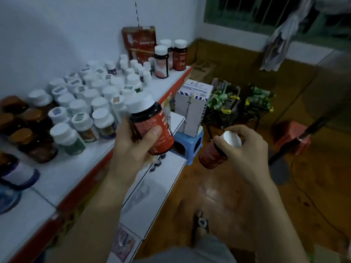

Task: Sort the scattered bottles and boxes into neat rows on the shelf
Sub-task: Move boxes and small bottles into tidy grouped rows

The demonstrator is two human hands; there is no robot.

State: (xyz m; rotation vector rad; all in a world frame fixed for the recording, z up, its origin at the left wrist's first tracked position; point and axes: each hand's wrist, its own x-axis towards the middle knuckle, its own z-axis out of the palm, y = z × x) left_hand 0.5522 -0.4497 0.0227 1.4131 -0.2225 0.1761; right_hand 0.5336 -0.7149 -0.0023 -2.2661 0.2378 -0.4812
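Held red-labelled bottles: two. Tall white-capped bottles at shelf far end: three. Red box: one. Blue stool: one. White carton: one.

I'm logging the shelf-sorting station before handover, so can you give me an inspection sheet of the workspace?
Surface: white shelf top, bare along its front edge.
Job's things: white-capped bottles in rows; brown-lidded jars at the left; three dark bottles and a red box at the far end.
Clutter: cardboard box on a blue stool, crates of green bottles, red stool.
Hands: left hand grips a red-labelled bottle; right hand grips a second red bottle near its cap.
Cables: striped cord down the wall; thin cable on the floor.
Surroundings: barred window, hanging cloth, wooden floor.
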